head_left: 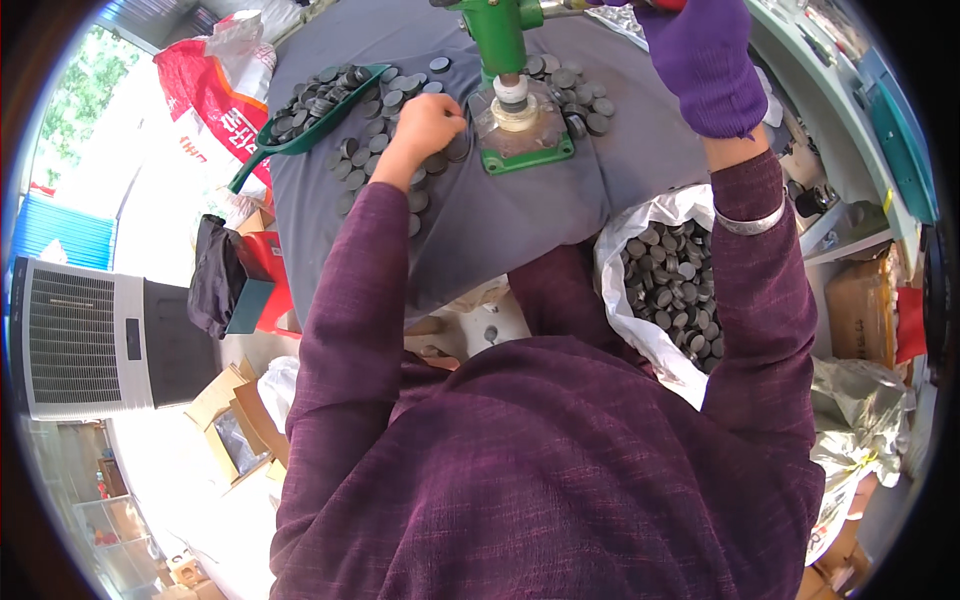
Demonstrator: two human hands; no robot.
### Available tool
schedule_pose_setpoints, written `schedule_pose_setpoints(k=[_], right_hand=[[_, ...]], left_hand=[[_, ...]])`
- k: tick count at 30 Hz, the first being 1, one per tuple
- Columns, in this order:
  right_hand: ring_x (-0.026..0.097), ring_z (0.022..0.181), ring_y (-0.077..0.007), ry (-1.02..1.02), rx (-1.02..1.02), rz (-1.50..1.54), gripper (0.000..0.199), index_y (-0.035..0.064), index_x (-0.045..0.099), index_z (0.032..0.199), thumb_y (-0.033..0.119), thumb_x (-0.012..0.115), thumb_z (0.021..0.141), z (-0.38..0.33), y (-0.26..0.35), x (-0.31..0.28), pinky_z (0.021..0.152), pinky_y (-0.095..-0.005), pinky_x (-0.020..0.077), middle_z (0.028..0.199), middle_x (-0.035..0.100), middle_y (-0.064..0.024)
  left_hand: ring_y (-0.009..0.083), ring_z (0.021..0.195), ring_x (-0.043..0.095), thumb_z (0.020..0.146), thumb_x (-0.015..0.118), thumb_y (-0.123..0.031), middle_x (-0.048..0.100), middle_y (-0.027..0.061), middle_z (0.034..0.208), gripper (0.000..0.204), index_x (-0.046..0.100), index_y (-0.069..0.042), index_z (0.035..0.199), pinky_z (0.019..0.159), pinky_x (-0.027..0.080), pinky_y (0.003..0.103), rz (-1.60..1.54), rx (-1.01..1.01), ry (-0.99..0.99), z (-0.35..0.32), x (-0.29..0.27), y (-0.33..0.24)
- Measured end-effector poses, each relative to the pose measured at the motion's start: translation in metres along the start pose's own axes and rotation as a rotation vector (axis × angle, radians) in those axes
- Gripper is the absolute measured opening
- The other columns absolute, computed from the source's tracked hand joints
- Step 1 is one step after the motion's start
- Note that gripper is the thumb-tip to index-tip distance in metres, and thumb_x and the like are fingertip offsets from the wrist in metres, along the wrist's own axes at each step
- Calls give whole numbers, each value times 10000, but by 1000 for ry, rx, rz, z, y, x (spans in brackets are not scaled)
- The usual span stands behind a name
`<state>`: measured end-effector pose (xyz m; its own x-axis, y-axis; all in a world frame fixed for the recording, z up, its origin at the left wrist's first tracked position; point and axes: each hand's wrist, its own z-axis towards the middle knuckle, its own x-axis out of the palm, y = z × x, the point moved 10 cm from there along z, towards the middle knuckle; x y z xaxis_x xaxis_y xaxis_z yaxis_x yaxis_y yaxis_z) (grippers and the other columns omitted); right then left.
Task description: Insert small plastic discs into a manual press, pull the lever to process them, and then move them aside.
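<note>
A green hand press stands on a grey cloth-covered table, its plunger down against a pale round die on the green base. My right hand, in a purple glove, is closed around the press's lever at the top edge, where a bit of red grip shows. My bare left hand is just left of the base, fingers curled together; anything inside them is hidden. Loose round dark grey discs lie under and around this hand. More discs are heaped right of the press.
A green scoop full of discs rests at the table's left. Right of my lap, a white sack holds many discs. A red-and-white bag and an air cooler stand left. Shelving lines the right side.
</note>
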<state>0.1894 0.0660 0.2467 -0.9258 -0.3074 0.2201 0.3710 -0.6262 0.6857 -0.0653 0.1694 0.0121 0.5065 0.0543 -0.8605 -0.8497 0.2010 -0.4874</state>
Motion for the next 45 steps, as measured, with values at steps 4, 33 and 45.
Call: schedule_pose_setpoints(k=[4, 33, 45], right_hand=[[561, 629, -159, 49, -115, -8, 463, -17, 601, 843, 348, 368, 1007, -2, 2, -5, 629, -298, 473, 801, 637, -137], [557, 637, -165, 24, -112, 11, 472, -25, 594, 854, 344, 344, 1008, -1, 0, -5, 641, -297, 472, 808, 627, -139], [543, 631, -146, 7, -55, -25, 490, -23, 594, 866, 355, 322, 1018, -2, -1, -4, 645, -291, 465, 803, 624, -126]], left_hand=[[164, 724, 625, 776, 724, -130, 664, 85, 860, 264, 695, -4, 1006, 639, 515, 305, -184, -35, 76, -16, -20, -7], [93, 827, 592, 722, 760, 32, 647, -3, 925, 386, 673, -30, 1092, 731, 486, 241, -658, 40, 77, -71, -16, -9], [346, 974, 628, 678, 759, -66, 660, 177, 1043, 435, 665, -20, 1101, 856, 493, 375, 154, 179, 34, -26, -11, -19]])
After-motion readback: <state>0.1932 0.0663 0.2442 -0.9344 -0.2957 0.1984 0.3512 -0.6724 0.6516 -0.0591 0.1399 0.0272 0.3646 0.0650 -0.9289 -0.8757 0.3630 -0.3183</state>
